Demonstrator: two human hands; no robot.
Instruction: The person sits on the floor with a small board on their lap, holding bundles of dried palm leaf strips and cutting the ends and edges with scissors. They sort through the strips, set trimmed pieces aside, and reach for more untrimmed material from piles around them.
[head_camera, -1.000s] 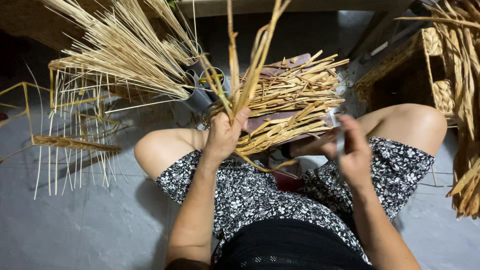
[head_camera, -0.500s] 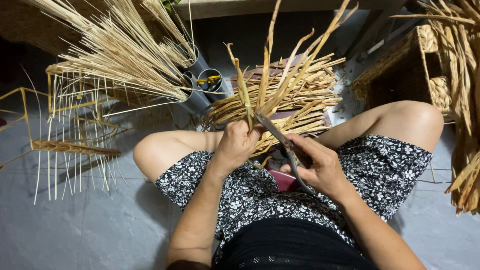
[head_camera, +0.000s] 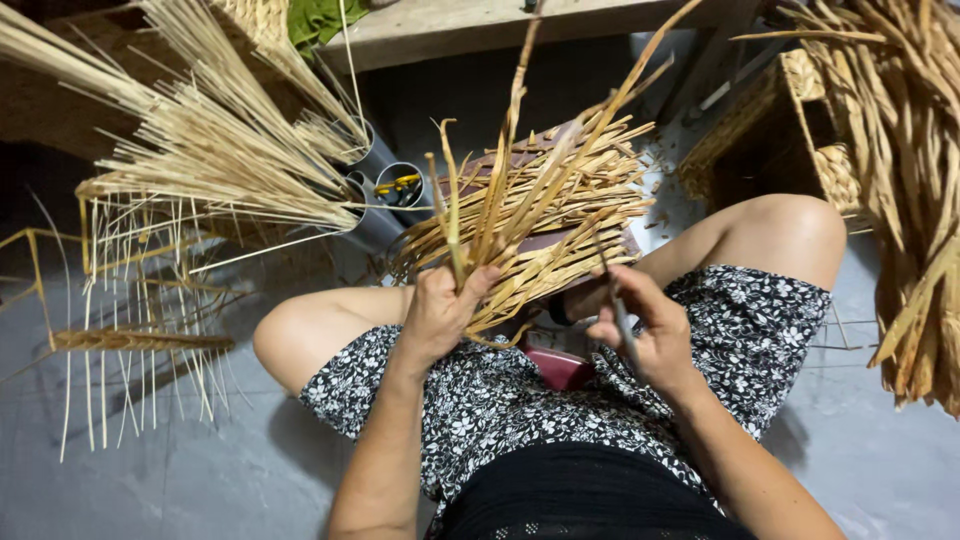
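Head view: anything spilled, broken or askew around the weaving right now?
Nothing stands out. The left hand grips upright straw strips, the right hand holds a thin tool, and small straw scraps lie on the floor.

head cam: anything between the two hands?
Head view: flat straw strips fanning from the left hand fill the gap toward the right hand, which grips a thin dark tool.
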